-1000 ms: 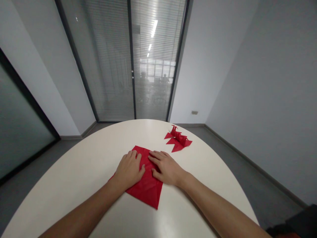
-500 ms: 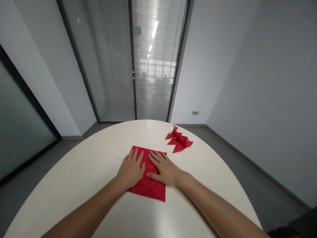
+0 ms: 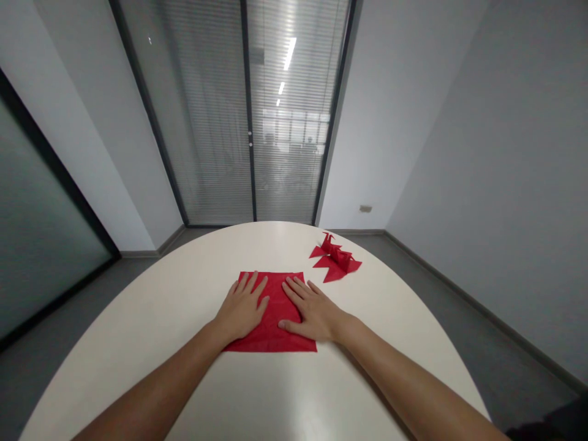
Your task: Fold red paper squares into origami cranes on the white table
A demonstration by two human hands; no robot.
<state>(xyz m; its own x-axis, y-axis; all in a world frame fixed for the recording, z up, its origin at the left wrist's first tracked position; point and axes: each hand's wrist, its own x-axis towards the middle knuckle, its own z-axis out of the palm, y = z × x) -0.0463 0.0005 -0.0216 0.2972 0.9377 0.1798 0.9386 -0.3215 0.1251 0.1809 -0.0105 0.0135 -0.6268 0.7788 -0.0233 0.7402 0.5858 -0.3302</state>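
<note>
Far left: a dark-framed glass partition [image 3: 41, 245] runs along the room, with grey floor [image 3: 92, 288] below it. The white, round-edged surface [image 3: 156, 324] fills the lower middle of the view.

Your left forearm enters from the lower left. Your left hand [image 3: 241, 308] lies palm down on the left half of the red paper sheet [image 3: 274, 293], fingers extended and slightly spread, gripping nothing.

The sheet lies flat near the middle of the surface, its edges roughly square to you. Its near edge shows between your wrists. A strip of red is visible between your two hands, which are close but not touching.

Your right hand [image 3: 315, 311] rests palm down on the right half of the same sheet. Its fingers are straight and fanned toward the far edge, and the thumb points left along the paper. It too is flat open and clasps nothing.

Beyond the sheet, a glazed door with closed blinds [image 3: 250, 122] stands in the back wall.

To the right and farther from you, folded red paper figures [image 3: 337, 262] sit on the surface, apart from the sheet. Their number cannot be told. A wall socket [image 3: 365, 209] sits low on the wall behind them.
</note>
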